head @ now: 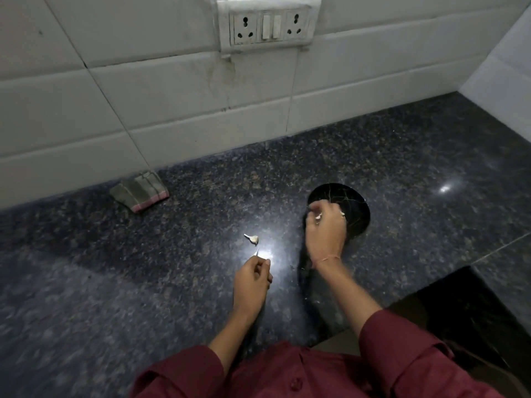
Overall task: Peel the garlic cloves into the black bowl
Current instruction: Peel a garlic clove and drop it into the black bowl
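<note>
The black bowl (349,196) sits on the dark granite counter, right of centre. My right hand (324,228) hovers over the bowl's near left side, fingers closed on a pale garlic clove (318,216); another pale piece shows at the hand's right edge inside the bowl. My left hand (253,280) rests lower and to the left, pinching a thin strip of garlic skin (256,252) that points upward. One unpeeled garlic clove (253,238) lies on the counter just beyond that strip.
A folded striped cloth (140,191) lies against the white tiled wall at the back left. A socket panel (268,23) is mounted on the wall above. The counter edge drops off at the lower right (448,285).
</note>
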